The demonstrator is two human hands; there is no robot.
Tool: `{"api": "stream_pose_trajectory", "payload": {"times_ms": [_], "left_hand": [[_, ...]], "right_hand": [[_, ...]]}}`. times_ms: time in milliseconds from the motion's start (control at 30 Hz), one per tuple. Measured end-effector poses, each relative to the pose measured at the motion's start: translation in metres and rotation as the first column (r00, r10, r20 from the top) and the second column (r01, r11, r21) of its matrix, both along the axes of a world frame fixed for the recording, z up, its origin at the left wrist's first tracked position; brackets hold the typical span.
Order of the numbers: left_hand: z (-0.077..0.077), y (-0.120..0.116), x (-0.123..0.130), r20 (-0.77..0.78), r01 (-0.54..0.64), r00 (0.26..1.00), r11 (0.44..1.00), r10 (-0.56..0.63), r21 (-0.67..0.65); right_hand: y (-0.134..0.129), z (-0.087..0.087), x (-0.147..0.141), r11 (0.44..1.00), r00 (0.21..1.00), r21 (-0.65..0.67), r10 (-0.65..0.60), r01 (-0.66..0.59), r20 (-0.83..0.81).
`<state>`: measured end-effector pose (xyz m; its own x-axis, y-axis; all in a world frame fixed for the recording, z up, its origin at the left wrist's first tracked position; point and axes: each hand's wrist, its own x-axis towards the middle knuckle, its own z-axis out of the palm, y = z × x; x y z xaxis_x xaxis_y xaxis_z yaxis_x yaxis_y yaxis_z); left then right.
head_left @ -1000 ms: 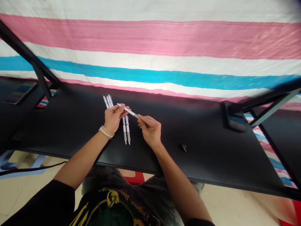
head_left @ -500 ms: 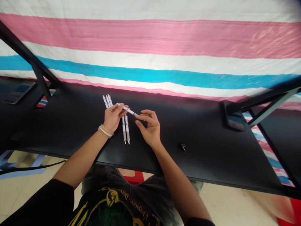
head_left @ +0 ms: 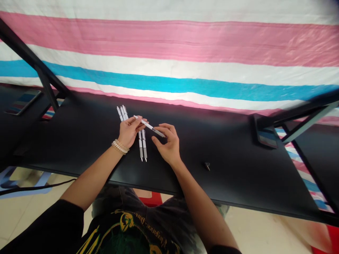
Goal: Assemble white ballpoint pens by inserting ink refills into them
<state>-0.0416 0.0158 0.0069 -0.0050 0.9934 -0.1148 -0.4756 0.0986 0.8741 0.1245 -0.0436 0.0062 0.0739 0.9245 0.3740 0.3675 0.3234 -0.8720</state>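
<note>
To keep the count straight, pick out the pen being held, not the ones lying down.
The white pen pinched in the left hand, its grey tip toward the right hand. It crosses above the other pens, which lie flat on the black tabletop.

The black table [head_left: 79, 141] carries a tight row of white pens [head_left: 140, 150], metal tips pointing to 6 o'clock; at their 3 o'clock, well apart, sits a small dark piece [head_left: 207, 166], too small to identify.

The head camera looks forward and down at the white pens [head_left: 142, 146].
</note>
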Motion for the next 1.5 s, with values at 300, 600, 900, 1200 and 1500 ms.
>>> {"api": "stream_pose_trajectory", "payload": {"times_ms": [300,600,900,1200,1500], "left_hand": [[-0.002,0.003,-0.001,-0.003,-0.035,0.999,0.999,0.034,-0.008],[0.002,0.011,-0.017,0.143,-0.062,0.987,0.995,0.072,-0.075],[0.0,-0.004,0.002,-0.03,-0.015,0.999,0.996,0.018,0.087],[0.0,-0.01,0.008,-0.083,0.046,0.996,0.993,-0.038,0.106],[0.003,-0.007,0.005,-0.024,0.024,0.999,0.992,-0.021,0.125]], "right_hand": [[0.0,-0.002,0.004,1.0,0.967,-0.011,-0.016,0.019,0.255],[-0.004,0.01,0.009,0.997,0.994,0.039,-0.075,0.072,0.08],[-0.005,-0.002,0.002,0.985,0.977,0.171,-0.068,0.033,0.204],[-0.005,-0.01,0.0,0.961,0.982,0.276,-0.068,0.016,0.178],[-0.005,-0.006,-0.001,0.995,0.997,0.08,-0.07,0.067,0.042]]}}
